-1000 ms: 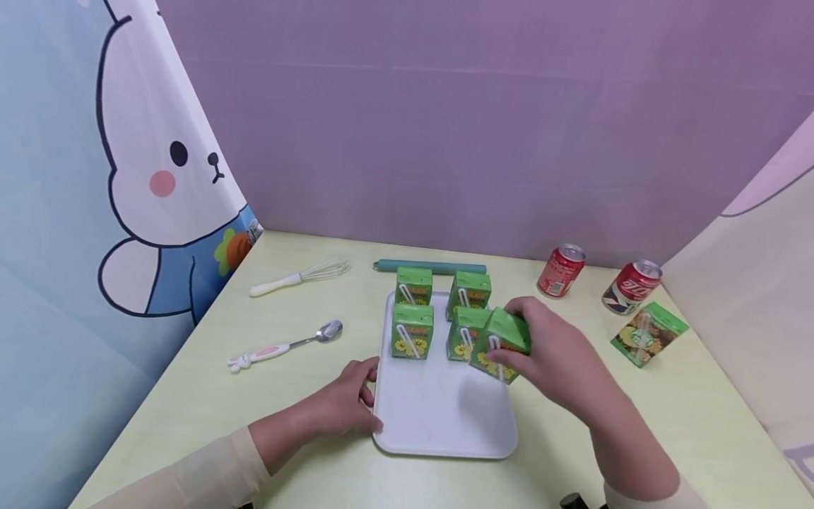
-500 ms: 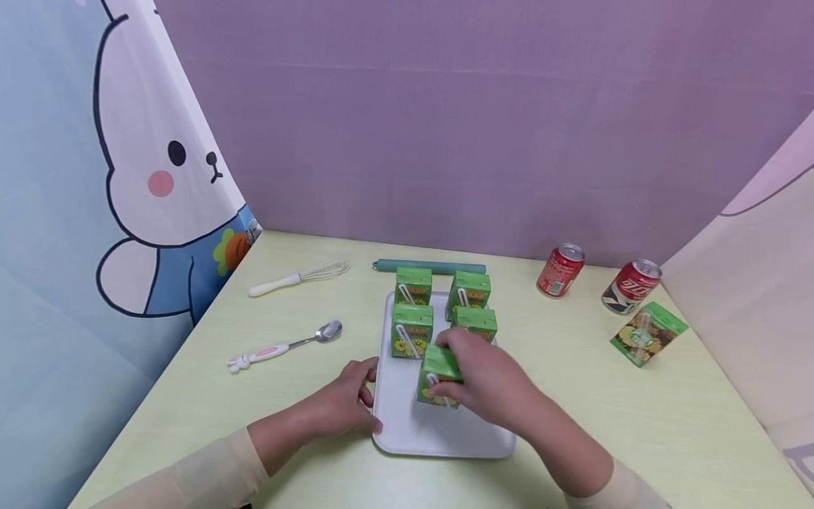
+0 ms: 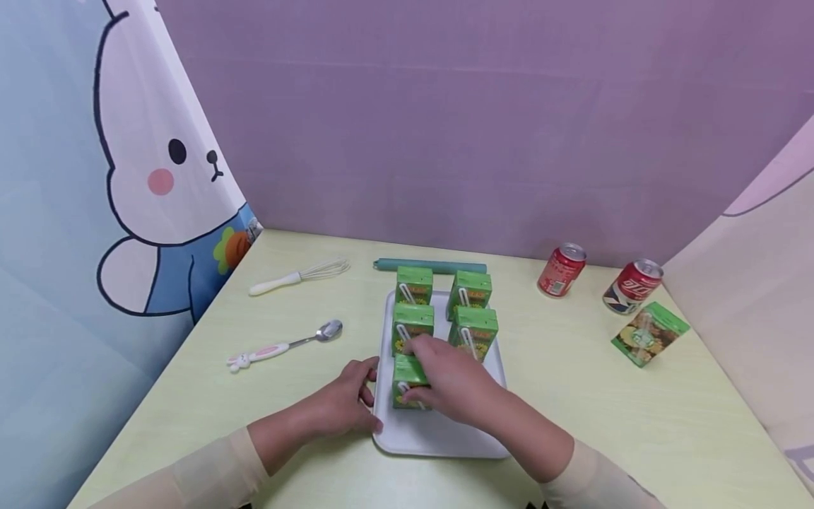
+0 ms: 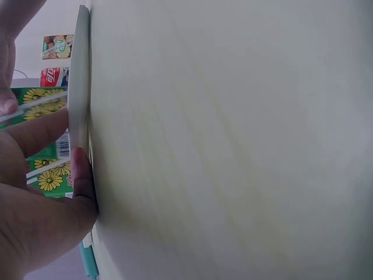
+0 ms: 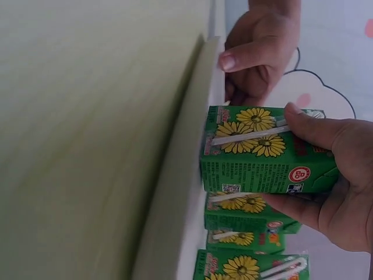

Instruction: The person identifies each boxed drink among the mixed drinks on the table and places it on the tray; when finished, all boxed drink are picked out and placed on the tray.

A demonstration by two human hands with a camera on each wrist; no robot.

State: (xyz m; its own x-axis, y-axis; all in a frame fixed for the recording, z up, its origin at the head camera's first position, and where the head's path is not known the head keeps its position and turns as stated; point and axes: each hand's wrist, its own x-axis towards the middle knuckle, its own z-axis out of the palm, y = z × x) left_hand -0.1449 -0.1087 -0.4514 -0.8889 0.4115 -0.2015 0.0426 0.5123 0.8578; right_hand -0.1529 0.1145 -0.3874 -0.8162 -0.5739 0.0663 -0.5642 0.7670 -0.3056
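My right hand [image 3: 454, 382] holds a green drink carton [image 3: 407, 375] between thumb and fingers, at the left front of the carton group on the white tray [image 3: 445, 435]. In the right wrist view this carton [image 5: 250, 154] stands upright, its base at the tray's surface. Behind it on the tray are several like cartons in two columns, among them a left carton [image 3: 413, 322] and a right carton [image 3: 475, 329]. My left hand [image 3: 343, 399] holds the tray's left edge. In the left wrist view its thumb and a finger [image 4: 83, 181] meet the rim [image 4: 79, 87].
Left of the tray lie a bunny-handled spoon [image 3: 286, 348] and a whisk [image 3: 299, 276]. A teal rod [image 3: 429, 266] lies behind it. Two red cans, one nearer [image 3: 562, 270] and one farther right [image 3: 632, 286], and a tilted green-brown packet [image 3: 649, 334] are at the right.
My right hand has carried the drink carton from above the tray's right side leftward and down to the left column. The left hand has stayed at the tray's edge.
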